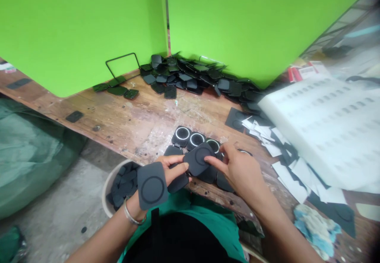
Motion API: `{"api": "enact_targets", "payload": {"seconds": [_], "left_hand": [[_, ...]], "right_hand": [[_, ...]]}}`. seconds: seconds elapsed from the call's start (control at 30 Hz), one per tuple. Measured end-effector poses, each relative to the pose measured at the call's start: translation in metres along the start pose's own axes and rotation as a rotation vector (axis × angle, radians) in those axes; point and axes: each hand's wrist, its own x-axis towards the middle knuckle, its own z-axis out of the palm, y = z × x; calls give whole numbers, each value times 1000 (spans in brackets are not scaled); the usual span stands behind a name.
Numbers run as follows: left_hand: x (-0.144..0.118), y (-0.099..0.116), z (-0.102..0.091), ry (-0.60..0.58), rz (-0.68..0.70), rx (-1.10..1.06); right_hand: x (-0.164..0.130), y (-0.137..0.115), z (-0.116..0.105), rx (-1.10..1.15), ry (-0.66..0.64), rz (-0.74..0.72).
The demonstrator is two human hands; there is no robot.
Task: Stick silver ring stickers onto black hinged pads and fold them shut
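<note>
Grey rubbery square pad (198, 159), ring-marked, pinched between the fingers of the left hand (173, 167) and the right hand (237, 168) just above the wooden bench (124, 116) edge, seemingly tilted for inspection. Second pad (152, 185) rests on the left wrist. Row of ringed pieces (190, 137) just behind; heap of dark squares (196, 77) farther back; bucket (111, 184) left of the pad; white paper scraps (285, 152) right.

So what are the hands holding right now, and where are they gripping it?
Both hands pinch one dark grey square pad with a ring mark: left hand at its lower left edge, right hand fingertips on its right side.
</note>
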Motion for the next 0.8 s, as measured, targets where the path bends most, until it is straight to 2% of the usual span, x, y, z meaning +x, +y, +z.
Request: {"api": "enact_targets", "payload": {"seconds": [0.1, 0.17, 0.3, 0.37, 0.43, 0.47, 0.53, 0.67, 0.73, 0.8], "left_hand": [[-1, -1, -2, -46, -19, -28], [-3, -1, -3, -84, 10, 29], [-11, -6, -5, -156, 37, 49], [-16, -11, -10, -155, 20, -5], [-22, -16, -24, -107, 21, -67], [-25, -18, -37, -56, 33, -100], [-35, -20, -74, 105, 63, -155], [-66, -32, -174, 504, 76, -114], [-81, -51, -214, 599, -35, -91], [-87, -80, -236, 601, -175, -80]], "right_hand": [[1, -5, 8, 493, -120, 6], [1, -10, 15, 710, -131, 21], [0, -22, 29, 896, -111, 147], [1, -27, 33, 929, -129, 226], [1, -31, 35, 961, -125, 287], [1, -31, 34, 974, -110, 297], [-2, -30, 33, 979, -83, 277], [-15, -24, 29, 855, -95, 154], [-24, -23, 29, 771, -83, 89], [-32, -25, 31, 686, -66, 11]]}}
